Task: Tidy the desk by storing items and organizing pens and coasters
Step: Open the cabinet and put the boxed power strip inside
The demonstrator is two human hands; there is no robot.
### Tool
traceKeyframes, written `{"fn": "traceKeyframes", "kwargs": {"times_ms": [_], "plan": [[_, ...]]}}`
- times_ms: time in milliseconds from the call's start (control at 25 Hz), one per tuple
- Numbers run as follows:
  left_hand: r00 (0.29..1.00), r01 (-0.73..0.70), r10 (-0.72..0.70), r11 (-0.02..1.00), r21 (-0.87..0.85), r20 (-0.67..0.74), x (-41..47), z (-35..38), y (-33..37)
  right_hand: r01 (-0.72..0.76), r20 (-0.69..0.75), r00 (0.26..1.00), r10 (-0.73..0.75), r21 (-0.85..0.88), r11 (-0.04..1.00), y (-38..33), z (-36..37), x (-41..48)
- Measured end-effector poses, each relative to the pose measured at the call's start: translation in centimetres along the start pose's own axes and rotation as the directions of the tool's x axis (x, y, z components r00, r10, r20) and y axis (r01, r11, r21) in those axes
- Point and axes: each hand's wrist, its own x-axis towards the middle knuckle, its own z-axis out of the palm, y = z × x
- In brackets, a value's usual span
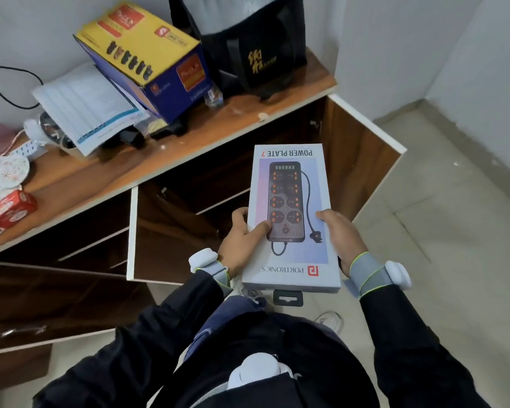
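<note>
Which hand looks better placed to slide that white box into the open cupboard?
Probably left. Both grip the white box; the left hand sits nearest the cupboard shelf, the right hand by the open door.

White walls (395, 39), pale tiled floor (442, 231), a wooden desk (206, 134).

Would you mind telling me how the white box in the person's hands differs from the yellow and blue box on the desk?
The white box is slim and flat; the yellow and blue box is bulkier. The white box is held by the left hand and right hand; the yellow and blue box rests tilted on the desk. Both carry printed product pictures.
</note>
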Motion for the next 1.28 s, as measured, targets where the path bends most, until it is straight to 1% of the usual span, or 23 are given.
{"fn": "traceKeyframes", "kwargs": {"times_ms": [160,320,400,480,560,680,760,840,920,960,1040,1120,1280], "plan": [[0.998,0.053,-0.055,0.997,0.059,0.027,1.6,-0.2,-1.5,-0.083,-0.047,0.995,0.083,0.0,0.997,1.7,1.4,1.0],[0.994,0.088,-0.093,0.994,0.069,0.063,5.1,-2.2,-3.5,-0.098,-0.1,0.991,0.09,-0.07,0.993,2.3,4.4,2.8],[0.993,0.085,-0.094,0.988,0.126,0.071,6.7,-3.6,-5.0,-0.117,-0.121,0.987,0.105,-0.097,0.988,2.8,6.2,3.5],[0.991,0.095,-0.108,0.984,0.148,0.08,9.0,-5.0,-6.4,-0.128,-0.128,0.986,0.11,-0.145,0.981,3.6,8.1,4.6],[0.987,0.1,-0.119,0.981,0.168,0.107,11.1,-5.6,-7.7,-0.139,-0.165,0.98,0.115,-0.145,0.98,4.5,9.6,5.6],[0.977,0.138,-0.163,0.975,0.174,0.138,12.4,-4.9,-9.0,-0.186,-0.199,0.968,0.154,-0.151,0.971,6.8,9.7,7.0],[0.97,0.182,-0.209,0.962,0.203,0.123,14.9,-4.3,-11.2,-0.267,-0.177,0.954,0.241,-0.136,0.954,9.1,10.0,9.9],[0.963,0.207,-0.238,0.953,0.221,0.125,15.4,-4.2,-13.2,-0.277,-0.149,0.956,0.251,-0.191,0.942,10.6,10.2,10.6],[0.952,0.267,-0.295,0.93,0.253,0.078,17.2,-2.7,-16.5,-0.322,-0.121,0.945,0.302,-0.201,0.925,12.9,10.3,13.3],[0.942,0.309,-0.332,0.917,0.253,0.052,18.2,-2.0,-19.1,-0.354,-0.11,0.935,0.338,-0.198,0.914,15.2,10.4,15.1],[0.945,0.316,-0.328,0.922,0.225,0.015,18.8,-2.2,-21.0,-0.345,-0.071,0.938,0.338,-0.256,0.903,16.5,11.1,16.6],[0.942,0.324,-0.335,0.919,0.225,0.014,21.1,-1.2,-23.5,-0.368,-0.084,0.93,0.359,-0.252,0.895,18.6,11.3,19.4],[0.955,0.296,-0.297,0.936,0.188,-0.026,26.4,0.0,-28.6,-0.351,-0.071,0.936,0.345,-0.247,0.903,23.3,12.4,25.6]]}}
